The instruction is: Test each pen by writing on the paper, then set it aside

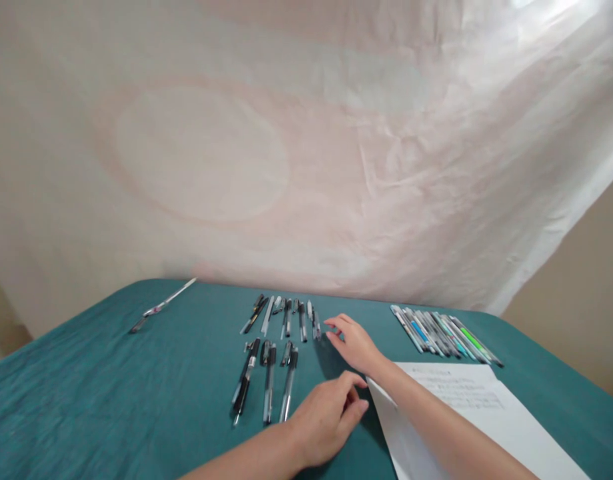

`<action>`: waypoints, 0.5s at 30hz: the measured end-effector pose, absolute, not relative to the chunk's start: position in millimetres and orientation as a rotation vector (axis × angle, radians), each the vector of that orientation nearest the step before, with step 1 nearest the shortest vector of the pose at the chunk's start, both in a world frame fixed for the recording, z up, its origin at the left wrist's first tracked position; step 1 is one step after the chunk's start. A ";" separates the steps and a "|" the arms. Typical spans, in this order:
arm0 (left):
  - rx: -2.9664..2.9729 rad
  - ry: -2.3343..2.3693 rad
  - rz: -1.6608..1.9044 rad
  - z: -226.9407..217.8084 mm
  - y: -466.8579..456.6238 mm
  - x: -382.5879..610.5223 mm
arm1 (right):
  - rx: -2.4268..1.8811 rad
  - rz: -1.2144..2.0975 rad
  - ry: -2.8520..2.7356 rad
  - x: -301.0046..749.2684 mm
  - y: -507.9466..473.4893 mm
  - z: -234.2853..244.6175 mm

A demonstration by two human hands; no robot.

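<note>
My left hand (329, 419) is low in the middle, its fingers loosely curled and a gap between thumb and forefinger. Its forefinger tip comes close to the left edge of a sheaf of white paper (506, 437); whether it touches cannot be told. Farther out, my right hand (354, 343) reaches leftward across the paper's corner with thumb and fingers apart and nothing visible in them. Just left of its fingertips lies a back row of pens (302, 323), caps beside several. Nearer me lie a black pen (245, 380), a clear pen (269, 383) and another clear pen (289, 387).
A tight group of markers or pens (441, 333) lies at the right, behind the paper. Far left, slim pens (161, 305) lie in a slanting line. Under everything is a green cloth (111, 400); a pale curtain (306, 147) hangs behind the table.
</note>
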State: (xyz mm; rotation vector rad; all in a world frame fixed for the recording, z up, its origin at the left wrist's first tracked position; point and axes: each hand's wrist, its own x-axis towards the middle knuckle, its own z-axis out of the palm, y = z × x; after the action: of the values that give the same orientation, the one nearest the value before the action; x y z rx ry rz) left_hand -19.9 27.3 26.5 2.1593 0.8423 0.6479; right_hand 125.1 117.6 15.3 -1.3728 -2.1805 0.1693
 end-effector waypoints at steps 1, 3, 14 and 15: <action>2.157 0.838 0.650 26.7 27.3 -20.0 | -1.360 0.148 -2.196 117.2 120.1 15.6; 2.156 0.840 0.655 27.0 27.4 -20.2 | -1.332 0.107 -2.237 105.8 123.8 16.4; 2.167 0.851 0.643 27.5 28.3 -20.6 | -1.267 0.005 -2.457 101.1 125.9 10.1; 2.166 0.852 0.647 27.3 28.4 -20.5 | -1.270 -0.003 -2.463 102.2 125.8 10.0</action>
State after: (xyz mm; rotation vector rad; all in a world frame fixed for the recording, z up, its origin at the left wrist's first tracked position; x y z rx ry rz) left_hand -20.5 28.4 27.3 2.1659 0.8516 0.6473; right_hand 102.2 125.8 10.0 -1.2701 -2.4634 -0.0025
